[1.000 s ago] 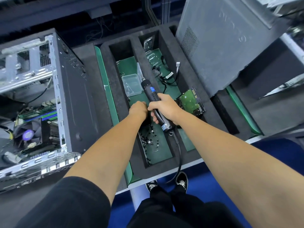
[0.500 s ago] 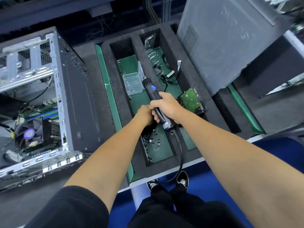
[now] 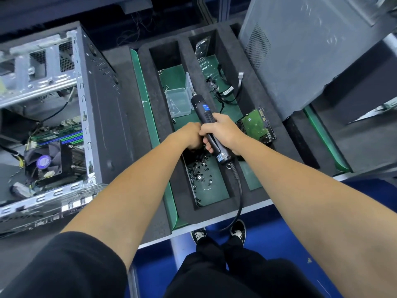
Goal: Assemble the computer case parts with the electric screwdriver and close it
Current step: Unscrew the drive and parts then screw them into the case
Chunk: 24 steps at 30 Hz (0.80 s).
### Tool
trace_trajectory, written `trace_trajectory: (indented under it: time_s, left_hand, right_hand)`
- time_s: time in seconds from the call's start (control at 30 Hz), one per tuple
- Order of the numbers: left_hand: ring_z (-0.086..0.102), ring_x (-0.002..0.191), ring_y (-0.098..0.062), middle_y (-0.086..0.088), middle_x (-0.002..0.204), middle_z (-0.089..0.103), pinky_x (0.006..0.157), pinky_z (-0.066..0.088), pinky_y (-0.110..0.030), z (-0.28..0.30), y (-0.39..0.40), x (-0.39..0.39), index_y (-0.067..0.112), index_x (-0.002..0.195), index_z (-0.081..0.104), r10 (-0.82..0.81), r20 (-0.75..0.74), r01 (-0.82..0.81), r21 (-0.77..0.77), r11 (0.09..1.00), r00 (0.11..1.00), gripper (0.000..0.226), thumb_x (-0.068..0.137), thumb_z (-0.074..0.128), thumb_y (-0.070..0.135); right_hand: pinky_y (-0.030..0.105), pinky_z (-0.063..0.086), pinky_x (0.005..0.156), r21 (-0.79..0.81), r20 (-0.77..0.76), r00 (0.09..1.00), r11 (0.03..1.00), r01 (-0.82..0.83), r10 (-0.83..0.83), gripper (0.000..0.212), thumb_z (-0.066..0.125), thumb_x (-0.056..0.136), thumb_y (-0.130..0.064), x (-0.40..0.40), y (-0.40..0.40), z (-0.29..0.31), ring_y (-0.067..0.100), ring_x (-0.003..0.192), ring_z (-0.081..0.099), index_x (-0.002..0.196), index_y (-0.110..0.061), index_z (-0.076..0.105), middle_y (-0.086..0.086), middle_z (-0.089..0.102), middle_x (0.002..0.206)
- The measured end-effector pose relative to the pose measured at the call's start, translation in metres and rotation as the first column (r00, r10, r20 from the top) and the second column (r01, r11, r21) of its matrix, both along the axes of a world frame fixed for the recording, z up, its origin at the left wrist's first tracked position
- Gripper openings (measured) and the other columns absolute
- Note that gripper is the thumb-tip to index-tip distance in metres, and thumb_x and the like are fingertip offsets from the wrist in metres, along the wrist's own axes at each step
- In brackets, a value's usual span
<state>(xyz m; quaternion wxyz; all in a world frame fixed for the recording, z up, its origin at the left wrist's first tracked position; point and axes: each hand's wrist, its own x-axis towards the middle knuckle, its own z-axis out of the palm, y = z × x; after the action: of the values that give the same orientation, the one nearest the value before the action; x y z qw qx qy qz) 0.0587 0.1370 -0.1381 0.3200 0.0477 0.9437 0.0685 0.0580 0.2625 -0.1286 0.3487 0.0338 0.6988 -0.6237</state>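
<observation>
Gripping the electric screwdriver (image 3: 209, 123) over the foam tray (image 3: 270, 117), the right hand (image 3: 223, 131) wraps it firmly; the left hand (image 3: 190, 136) curls above the screws (image 3: 199, 171), its hold hidden. The open computer case (image 3: 64, 117) stands left of the tray.

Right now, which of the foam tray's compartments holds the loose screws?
The left compartment, where loose black screws lie scattered under the left hand. The right compartment holds cables instead.

Left hand (image 3: 189, 135) fingers — hidden underneath
</observation>
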Motion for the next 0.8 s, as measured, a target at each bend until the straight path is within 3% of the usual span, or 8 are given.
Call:
trace_trajectory:
  time_s: [0.13, 0.2, 0.3, 0.43, 0.57, 0.8]
  left_hand:
    - [0.057, 0.092, -0.026, -0.004, 0.103, 0.058, 0.082, 0.048, -0.03, 0.007, 0.002, 0.018, 0.014, 0.1, 0.059, -0.217, 0.097, 0.226, -0.096, 0.969, 0.971, 0.019, 0.083, 0.064, 0.019]
    - [0.056, 0.092, -0.022, 0.001, 0.098, 0.058, 0.079, 0.045, -0.026, 0.007, 0.01, 0.034, 0.016, 0.101, 0.064, -0.299, 0.217, 0.318, -0.056, 0.946, 0.929, 0.028, 0.077, 0.074, 0.027]
    - [0.061, 0.093, -0.022, -0.003, 0.102, 0.07, 0.086, 0.05, -0.029, -0.002, 0.026, 0.058, 0.008, 0.095, 0.07, -0.416, 0.374, 0.445, 0.011, 0.896, 0.829, 0.025, 0.075, 0.078, 0.021]
    - [0.059, 0.103, -0.028, -0.01, 0.113, 0.065, 0.078, 0.044, -0.026, -0.013, 0.035, 0.07, 0.004, 0.108, 0.068, -0.576, 0.353, 0.617, -0.004, 0.787, 0.737, 0.042, 0.076, 0.076, 0.03]
    - [0.051, 0.114, -0.032, -0.014, 0.128, 0.053, 0.092, 0.046, -0.035, -0.027, 0.038, 0.073, 0.004, 0.123, 0.055, -0.632, 0.332, 0.686, -0.068, 0.724, 0.7, 0.06, 0.077, 0.075, 0.037]
    - [0.052, 0.114, -0.035, -0.018, 0.128, 0.051, 0.094, 0.047, -0.041, -0.035, 0.041, 0.084, 0.003, 0.125, 0.049, -0.697, 0.294, 0.744, -0.084, 0.663, 0.654, 0.037, 0.089, 0.054, 0.011]
  right_hand:
    - [0.029, 0.045, 0.041, -0.013, 0.004, 1.0, 1.0, 0.0, 0.0, 0.021, 0.064, 0.077, -0.002, -0.001, 0.0, -0.001, 0.025, 0.04, 0.052, 0.085, -0.008, 0.045, 0.01, 0.058, 0.053]
    - [0.03, 0.046, 0.042, -0.012, 0.002, 1.0, 1.0, -0.006, 0.006, 0.021, 0.063, 0.077, -0.002, -0.001, 0.001, -0.002, 0.025, 0.041, 0.052, 0.084, -0.008, 0.045, 0.01, 0.057, 0.053]
    - [0.031, 0.046, 0.044, -0.015, 0.004, 1.0, 1.0, -0.01, 0.01, 0.021, 0.063, 0.078, -0.003, 0.0, 0.001, -0.002, 0.025, 0.042, 0.052, 0.086, -0.009, 0.045, 0.01, 0.057, 0.055]
    - [0.031, 0.045, 0.043, -0.029, 0.004, 1.0, 1.0, -0.005, 0.005, 0.021, 0.063, 0.078, -0.002, 0.001, 0.002, -0.002, 0.025, 0.042, 0.051, 0.088, -0.008, 0.045, 0.011, 0.056, 0.056]
    - [0.03, 0.046, 0.043, -0.029, 0.003, 1.0, 1.0, -0.004, 0.004, 0.021, 0.064, 0.078, -0.003, 0.001, 0.001, -0.002, 0.025, 0.041, 0.051, 0.088, -0.008, 0.046, 0.009, 0.056, 0.054]
    - [0.032, 0.047, 0.046, -0.02, 0.007, 1.0, 1.0, -0.015, 0.015, 0.022, 0.064, 0.077, -0.004, 0.0, 0.002, -0.003, 0.026, 0.044, 0.053, 0.09, -0.007, 0.047, 0.009, 0.057, 0.056]
